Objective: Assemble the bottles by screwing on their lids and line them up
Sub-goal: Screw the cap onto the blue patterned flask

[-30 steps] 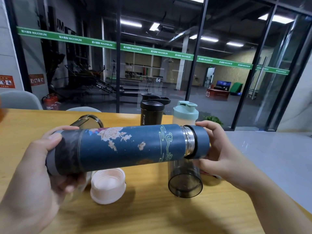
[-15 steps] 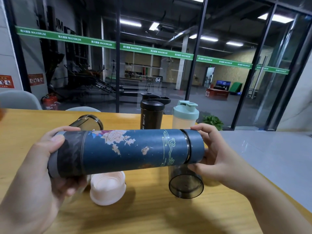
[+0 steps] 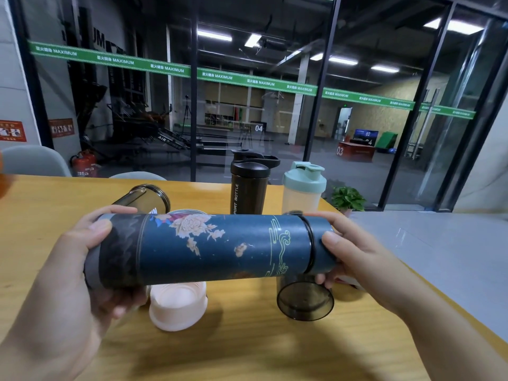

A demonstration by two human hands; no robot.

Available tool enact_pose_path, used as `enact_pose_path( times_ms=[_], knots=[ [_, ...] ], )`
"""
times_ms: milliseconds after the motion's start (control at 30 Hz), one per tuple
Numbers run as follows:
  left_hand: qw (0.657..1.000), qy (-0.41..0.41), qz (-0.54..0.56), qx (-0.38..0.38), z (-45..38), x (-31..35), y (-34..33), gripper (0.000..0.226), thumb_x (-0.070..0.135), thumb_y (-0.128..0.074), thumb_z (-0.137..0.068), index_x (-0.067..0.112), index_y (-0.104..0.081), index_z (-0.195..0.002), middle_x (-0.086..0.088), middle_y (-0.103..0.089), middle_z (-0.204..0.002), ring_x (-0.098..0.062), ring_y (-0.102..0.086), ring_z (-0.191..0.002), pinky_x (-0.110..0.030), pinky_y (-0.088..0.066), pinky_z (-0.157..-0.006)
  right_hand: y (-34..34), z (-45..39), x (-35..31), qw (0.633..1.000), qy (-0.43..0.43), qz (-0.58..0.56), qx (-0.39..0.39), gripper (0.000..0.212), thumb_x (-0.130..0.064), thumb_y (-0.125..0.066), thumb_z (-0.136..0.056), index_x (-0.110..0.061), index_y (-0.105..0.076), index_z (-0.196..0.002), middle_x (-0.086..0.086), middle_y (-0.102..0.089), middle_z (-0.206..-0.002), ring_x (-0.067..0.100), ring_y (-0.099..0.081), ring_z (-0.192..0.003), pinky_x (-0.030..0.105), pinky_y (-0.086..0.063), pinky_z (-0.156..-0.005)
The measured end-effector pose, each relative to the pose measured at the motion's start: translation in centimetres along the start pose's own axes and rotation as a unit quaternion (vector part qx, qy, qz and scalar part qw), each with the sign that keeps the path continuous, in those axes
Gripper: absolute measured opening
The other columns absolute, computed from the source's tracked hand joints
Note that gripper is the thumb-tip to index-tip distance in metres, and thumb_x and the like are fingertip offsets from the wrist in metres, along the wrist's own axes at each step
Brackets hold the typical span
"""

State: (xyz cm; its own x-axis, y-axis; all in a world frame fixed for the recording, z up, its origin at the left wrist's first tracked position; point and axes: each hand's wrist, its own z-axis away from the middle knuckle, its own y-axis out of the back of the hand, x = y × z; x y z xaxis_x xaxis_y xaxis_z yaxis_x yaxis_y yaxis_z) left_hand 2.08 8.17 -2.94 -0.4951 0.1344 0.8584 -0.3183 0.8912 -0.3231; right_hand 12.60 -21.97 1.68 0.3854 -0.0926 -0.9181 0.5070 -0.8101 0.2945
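The blue flask (image 3: 209, 248), printed with pale flowers and green cloud scrolls, lies on its side in the air above the wooden table (image 3: 247, 353), its long axis running left to right across the view and tipped slightly down toward the right. Its dark base end points left and its capped end points right, where the blue lid (image 3: 320, 244) sits flush against the body with only a thin dark seam between them. The left hand (image 3: 82, 270) wraps the base end, thumb lying over the top and fingers curled underneath, grasping the flask. The right hand (image 3: 354, 259) comes in from the right with the wrist low, its thumb pressed on the near face of the lid and its fingers curled over the top and under the far end, gripping the lid. Below the flask, on the table, a pink cup (image 3: 177, 306) stands with its open mouth up, and a smoky transparent cup (image 3: 305, 301) lies tilted with its opening toward the camera. Farther back a dark metal bottle (image 3: 143, 200) lies on its side, while a black sport bottle (image 3: 248, 185) and a cream shaker with a mint lid (image 3: 302, 188) stand upright side by side near the table's far edge. Behind the table a glass wall (image 3: 275, 86) with a green band looks into a dim gym hall, a small potted plant (image 3: 347, 199) sits just beyond the table's right corner, and a red fire extinguisher (image 3: 85, 165) stands at the left.
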Motion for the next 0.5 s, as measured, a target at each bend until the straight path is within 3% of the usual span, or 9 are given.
enact_pose_path(
  times_ms=[133, 233, 300, 367, 500],
  knots=[
    [1.000, 0.008, 0.021, -0.004, 0.63, 0.63, -0.94, 0.026, 0.044, -0.042, -0.089, 0.038, -0.067, -0.085, -0.017, -0.053, -0.095, -0.014, -0.053, -0.040, -0.024, -0.046, -0.040, -0.13, 0.01, 0.08, 1.000, 0.008, 0.024, 0.017, 0.065, -0.069, -0.061, -0.061, -0.029, -0.060, -0.112, -0.002, -0.067, -0.076, 0.018, -0.062, -0.063, 0.026, -0.050, -0.059],
    [1.000, 0.009, 0.023, 0.000, 0.94, 0.91, -1.13, 0.022, 0.048, -0.049, -0.080, 0.038, -0.068, -0.079, -0.014, -0.056, -0.091, -0.012, -0.054, -0.040, -0.021, -0.046, -0.037, 0.08, 0.11, 0.23, 1.000, 0.020, 0.012, 0.010, 0.080, -0.075, -0.072, -0.050, -0.043, -0.055, -0.122, -0.004, -0.065, -0.110, 0.020, -0.069, -0.080, 0.030, -0.053, -0.066],
    [0.999, 0.017, 0.033, 0.011, 0.89, 0.87, -1.13, 0.026, 0.044, -0.046, -0.086, 0.038, -0.069, -0.077, -0.012, -0.058, -0.092, -0.011, -0.056, -0.041, -0.021, -0.046, -0.036, 0.39, 0.20, 0.24, 0.999, 0.033, -0.001, -0.009, 0.078, -0.062, -0.080, -0.054, -0.054, -0.048, -0.124, -0.007, -0.055, -0.128, 0.022, -0.068, -0.097, 0.036, -0.056, -0.074],
    [0.998, 0.033, 0.038, 0.025, 0.71, 0.54, -0.78, 0.034, 0.041, -0.040, -0.094, 0.037, -0.070, -0.079, -0.015, -0.059, -0.099, -0.011, -0.058, -0.043, -0.021, -0.047, -0.037, 0.53, 0.35, 0.03, 0.998, 0.059, 0.002, -0.023, 0.075, -0.041, -0.080, -0.060, -0.059, -0.044, -0.124, -0.011, -0.051, -0.133, 0.024, -0.065, -0.104, 0.034, -0.054, -0.076],
    [0.996, 0.041, 0.061, 0.039, 0.74, 0.43, -0.44, 0.033, 0.043, -0.039, -0.095, 0.034, -0.069, -0.085, -0.017, -0.058, -0.108, -0.012, -0.060, -0.045, -0.022, -0.050, -0.041, 0.83, 0.45, -0.11, 0.995, 0.089, -0.005, -0.041, 0.072, -0.026, -0.076, -0.066, -0.048, -0.048, -0.128, -0.005, -0.051, -0.136, 0.043, -0.059, -0.102, 0.046, -0.055, -0.083]
  ],
)
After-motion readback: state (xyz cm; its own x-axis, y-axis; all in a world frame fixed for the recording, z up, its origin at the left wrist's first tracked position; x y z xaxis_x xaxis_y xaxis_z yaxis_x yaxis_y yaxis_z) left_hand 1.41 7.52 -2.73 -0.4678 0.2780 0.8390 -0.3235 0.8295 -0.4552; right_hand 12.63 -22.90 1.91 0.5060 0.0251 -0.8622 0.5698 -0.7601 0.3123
